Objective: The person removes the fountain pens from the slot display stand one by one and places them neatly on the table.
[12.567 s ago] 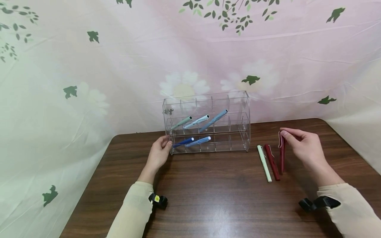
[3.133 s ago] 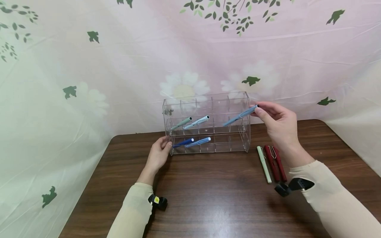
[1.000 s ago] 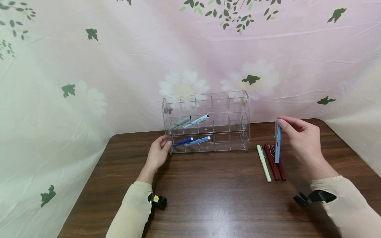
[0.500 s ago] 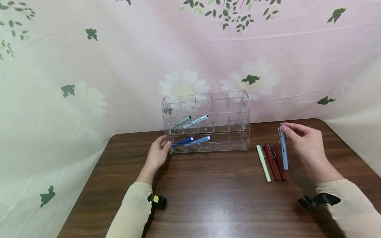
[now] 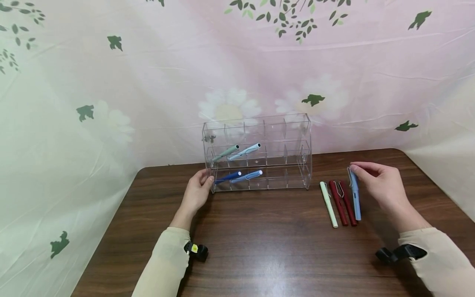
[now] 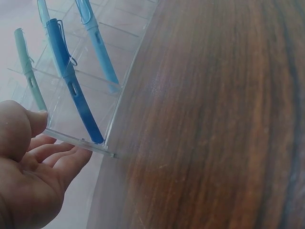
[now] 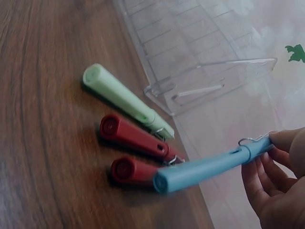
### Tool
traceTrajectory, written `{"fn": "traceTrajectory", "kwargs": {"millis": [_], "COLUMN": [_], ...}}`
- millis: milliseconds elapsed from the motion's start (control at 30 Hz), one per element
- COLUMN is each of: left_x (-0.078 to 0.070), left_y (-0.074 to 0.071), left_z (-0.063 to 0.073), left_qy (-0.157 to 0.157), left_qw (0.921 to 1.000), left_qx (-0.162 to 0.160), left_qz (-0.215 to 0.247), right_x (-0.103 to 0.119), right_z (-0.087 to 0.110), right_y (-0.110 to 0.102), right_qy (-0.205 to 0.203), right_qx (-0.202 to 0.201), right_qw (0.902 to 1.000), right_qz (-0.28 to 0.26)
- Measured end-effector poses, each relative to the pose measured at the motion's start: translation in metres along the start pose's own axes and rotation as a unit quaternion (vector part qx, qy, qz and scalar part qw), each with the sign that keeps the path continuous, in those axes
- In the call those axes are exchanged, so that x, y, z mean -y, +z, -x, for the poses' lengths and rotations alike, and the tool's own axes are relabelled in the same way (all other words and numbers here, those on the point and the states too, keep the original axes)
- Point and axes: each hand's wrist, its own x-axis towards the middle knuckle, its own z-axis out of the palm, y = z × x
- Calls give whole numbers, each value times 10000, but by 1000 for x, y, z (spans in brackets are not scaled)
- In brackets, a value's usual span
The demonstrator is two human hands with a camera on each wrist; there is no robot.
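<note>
My right hand (image 5: 384, 185) pinches a light-blue pen (image 5: 355, 196) by its cap end, and the pen hangs tilted beside two dark red pens (image 5: 338, 203) and a pale green pen (image 5: 328, 204) on the table. In the right wrist view its lower end (image 7: 162, 183) overlaps a red pen; I cannot tell if they touch. At the left side of a clear pen rack (image 5: 259, 189), my left hand (image 5: 198, 189) grips the side panel between thumb and fingers. Slanted in the rack are a grey-green pen (image 5: 226, 152), a pale blue pen (image 5: 245, 152), a dark blue pen (image 5: 228, 177) and a mid-blue pen (image 5: 246, 176).
The brown wooden table (image 5: 259, 247) spreads in front of the rack. A patterned cloth backdrop (image 5: 167, 82) hangs behind and on both sides. Each wrist wears a black camera (image 5: 198, 251).
Since about three seconds ago, the light-blue pen has left the rack's upper tier and moved right in my right hand. Over the last second it has sunk beside the red pens. My left hand stays put.
</note>
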Motion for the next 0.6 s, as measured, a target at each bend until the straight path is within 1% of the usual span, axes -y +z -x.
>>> {"fn": "traceTrajectory", "kwargs": {"millis": [233,333,600], "left_x": [0,0,-1], "left_y": [0,0,1], "left_z": [0,0,0], "left_qy": [-24,-29,-29], "left_qw": [10000,10000,10000], "left_qx": [3,10,-11], "left_qz": [-14,5,32], "right_x": [-11,-17,-32], "right_z": [-1,-1,-6], "right_y": [-1,-1,3], "right_qy": [-120,-114,-83], "right_qx": [81,159,237], "right_qw": [9992,9981,9960], "right_qz": [384,578,854]}}
